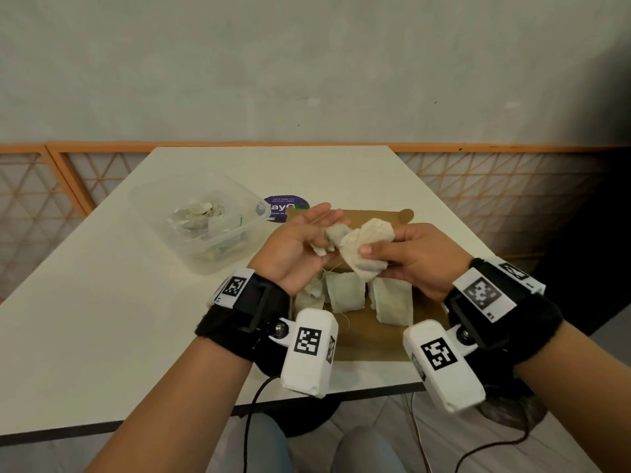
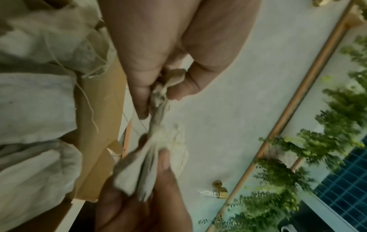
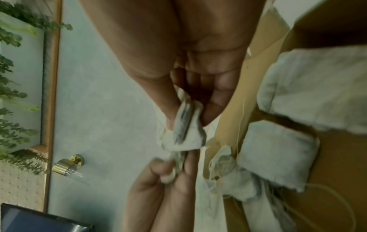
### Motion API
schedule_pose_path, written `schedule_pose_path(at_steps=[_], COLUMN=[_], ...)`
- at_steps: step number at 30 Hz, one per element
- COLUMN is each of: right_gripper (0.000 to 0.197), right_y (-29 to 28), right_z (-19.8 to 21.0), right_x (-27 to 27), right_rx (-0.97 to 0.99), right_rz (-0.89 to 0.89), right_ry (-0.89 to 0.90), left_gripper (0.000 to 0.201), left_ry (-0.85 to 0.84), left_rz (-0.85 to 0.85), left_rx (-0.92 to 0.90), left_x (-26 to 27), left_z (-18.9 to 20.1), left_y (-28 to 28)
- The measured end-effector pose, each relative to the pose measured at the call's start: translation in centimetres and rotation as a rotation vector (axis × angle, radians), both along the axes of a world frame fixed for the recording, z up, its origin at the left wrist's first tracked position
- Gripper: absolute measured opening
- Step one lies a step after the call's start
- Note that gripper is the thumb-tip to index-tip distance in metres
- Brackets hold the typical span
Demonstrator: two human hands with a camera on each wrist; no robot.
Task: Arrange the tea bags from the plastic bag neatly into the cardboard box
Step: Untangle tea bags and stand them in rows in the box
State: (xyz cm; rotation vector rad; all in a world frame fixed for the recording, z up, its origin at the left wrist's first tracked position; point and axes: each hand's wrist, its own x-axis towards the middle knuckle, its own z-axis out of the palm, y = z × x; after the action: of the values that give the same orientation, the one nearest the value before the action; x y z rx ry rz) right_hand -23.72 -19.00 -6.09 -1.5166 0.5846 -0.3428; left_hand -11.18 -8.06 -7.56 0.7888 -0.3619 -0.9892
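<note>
Both hands hover above the open brown cardboard box (image 1: 372, 339). My left hand (image 1: 322, 242) pinches a crumpled tea bag (image 1: 333, 235) between thumb and fingers. Against it, my right hand (image 1: 374, 257) pinches a larger pale tea bag (image 1: 362, 249); the two bags look twisted together. In the left wrist view the left hand (image 2: 168, 89) pinches a twisted strand of tea bag (image 2: 158, 113). The right wrist view has the right hand (image 3: 186, 116) pinching a folded bag (image 3: 184, 133). Three tea bags (image 1: 345, 291) lie side by side in the box.
A clear plastic tub (image 1: 164, 203) with a plastic bag and more tea bags (image 1: 198, 216) sits on the white table (image 1: 102, 319) to the left of the box. A purple round sticker (image 1: 283, 203) lies behind the box. The table's front edge is close to my wrists.
</note>
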Motion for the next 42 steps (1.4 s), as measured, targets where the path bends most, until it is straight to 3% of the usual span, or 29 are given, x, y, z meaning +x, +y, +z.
schedule_pose_path(at_steps=[5,10,14,17,21,23,25,27,30,33,35,38,41,42], right_gripper=[0.016,0.035,0.041,0.033,0.024,0.017,0.019,0.020,0.028,0.031,0.026,0.019,0.013,0.013], right_y=[-1.5,-1.1,-0.1,0.0,-1.0,-1.2,-1.2,-0.8,-0.7,-1.0,-1.3,-1.3,-1.2,-1.1], right_z=[0.1,1.6,0.9,0.1,-0.1,0.2,0.5,0.6,0.2,-0.3,-0.2,0.4,1.0,1.1], right_x=[-1.2,-1.2,-0.2,0.6,0.7,0.6,0.6,0.7,0.9,0.5,0.1,0.3,1.1,1.4], right_rx=[-0.201,-0.077,-0.215,-0.349,-0.305,-0.216,-0.124,-0.110,-0.112,-0.079,-0.065,-0.040,-0.047,-0.046], right_rz=[-0.148,0.114,0.259,0.168,0.007,-0.050,-0.042,-0.006,0.008,0.004,0.012,-0.006,-0.061,-0.076], right_ry=[-0.064,-0.167,-0.041,0.029,-0.016,-0.079,-0.129,-0.153,-0.166,-0.172,-0.169,-0.161,-0.168,-0.169], left_gripper=[0.060,0.069,0.084,0.076,0.049,0.030,0.011,0.024,0.036,0.024,0.025,0.033,0.013,0.021], left_ry=[0.027,-0.035,-0.167,-0.219,-0.167,-0.285,-0.441,-0.441,-0.360,-0.280,-0.288,-0.338,-0.307,-0.316], left_rz=[-0.065,-0.151,-0.246,-0.224,-0.042,-0.013,-0.117,-0.152,0.054,0.334,0.367,0.241,-0.003,-0.085], left_rx=[0.014,0.034,0.129,0.211,0.119,0.178,0.232,0.251,0.275,0.267,0.278,0.413,0.465,0.451], left_x=[0.5,0.1,-0.3,-0.7,-0.1,-0.2,-1.0,-1.7,-1.2,0.5,1.3,1.1,0.5,0.2], left_z=[-0.6,-0.2,0.3,0.7,1.0,0.8,1.0,0.9,0.5,0.2,0.0,-0.1,0.6,0.9], left_y=[0.7,0.3,-0.3,-0.6,-0.1,0.5,0.6,0.0,-1.3,-1.3,-0.9,-0.5,0.0,0.2])
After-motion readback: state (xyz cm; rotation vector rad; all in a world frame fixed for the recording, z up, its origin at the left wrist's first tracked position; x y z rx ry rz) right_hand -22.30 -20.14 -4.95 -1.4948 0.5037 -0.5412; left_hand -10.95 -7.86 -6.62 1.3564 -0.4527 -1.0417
